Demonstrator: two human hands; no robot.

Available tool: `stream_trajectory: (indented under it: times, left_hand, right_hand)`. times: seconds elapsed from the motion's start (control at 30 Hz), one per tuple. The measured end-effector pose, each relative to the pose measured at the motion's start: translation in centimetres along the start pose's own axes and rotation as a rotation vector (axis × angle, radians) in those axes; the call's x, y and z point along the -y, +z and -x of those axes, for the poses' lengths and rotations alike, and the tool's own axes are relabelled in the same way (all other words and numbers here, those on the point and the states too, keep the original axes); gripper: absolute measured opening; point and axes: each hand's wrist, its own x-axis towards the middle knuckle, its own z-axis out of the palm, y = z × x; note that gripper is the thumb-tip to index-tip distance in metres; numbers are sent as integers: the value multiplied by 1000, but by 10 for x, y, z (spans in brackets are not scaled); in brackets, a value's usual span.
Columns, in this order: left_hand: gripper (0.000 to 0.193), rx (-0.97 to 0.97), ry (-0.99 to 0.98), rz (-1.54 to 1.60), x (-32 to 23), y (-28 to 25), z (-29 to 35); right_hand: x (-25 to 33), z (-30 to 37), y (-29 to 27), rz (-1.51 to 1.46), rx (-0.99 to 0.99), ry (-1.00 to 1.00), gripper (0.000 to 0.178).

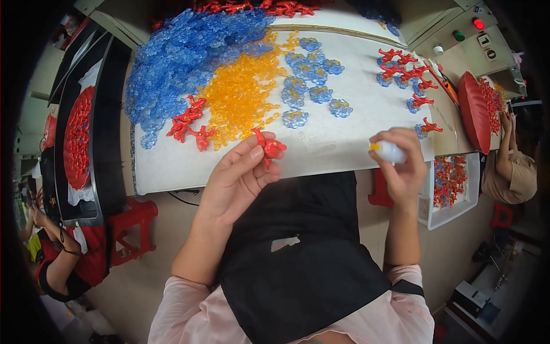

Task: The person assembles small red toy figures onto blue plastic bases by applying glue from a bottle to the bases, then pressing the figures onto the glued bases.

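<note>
My left hand [238, 178] pinches a small red plastic piece [269, 147] between thumb and fingers at the near edge of the white table [344, 143]. My right hand [398, 163] grips a small white bottle with a yellow tip [387, 151], its tip pointing left toward the red piece. On the table behind lie a large heap of blue translucent pieces [177, 57], a heap of yellow translucent pieces [240, 92], several red pieces [189, 123], and several blue flower-shaped pieces [309, 86].
Assembled red-and-blue pieces [409, 71] lie at the table's right. A white tray [458, 195] of such pieces sits lower right. A red cushion [472, 112] and control buttons [478, 24] are far right. A red stool [134, 226] and other people sit at both sides.
</note>
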Motion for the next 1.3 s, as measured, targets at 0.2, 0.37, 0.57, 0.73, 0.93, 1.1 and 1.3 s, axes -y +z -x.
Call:
stream_trajectory:
  times: [0.2, 0.37, 0.57, 0.73, 0.93, 1.1, 1.3]
  left_hand:
    - [26, 82, -71, 126, -4, -3, -3]
    - [27, 53, -39, 65, 0, -1, -3]
    - [26, 74, -75, 127, -1, -5, -3]
    - [25, 84, -79, 167, 0, -6, -3]
    - [24, 55, -39, 132, 1, -2, -1]
    - [25, 48, -1, 64, 3, 2, 2]
    - [27, 34, 13, 9, 1, 6, 4]
  right_hand:
    - [-7, -10, 7, -262, -22, 248, 29]
    - [-18, -16, 19, -251, -29, 149, 28]
    - [-22, -37, 19, 64, 136, 21, 34]
    - [19, -26, 17, -203, 109, 59, 38]
    - [46, -13, 13, -171, 195, 180, 37]
    - [53, -2, 28, -446, -236, 55, 43]
    - [59, -5, 30, -286, -225, -114, 43]
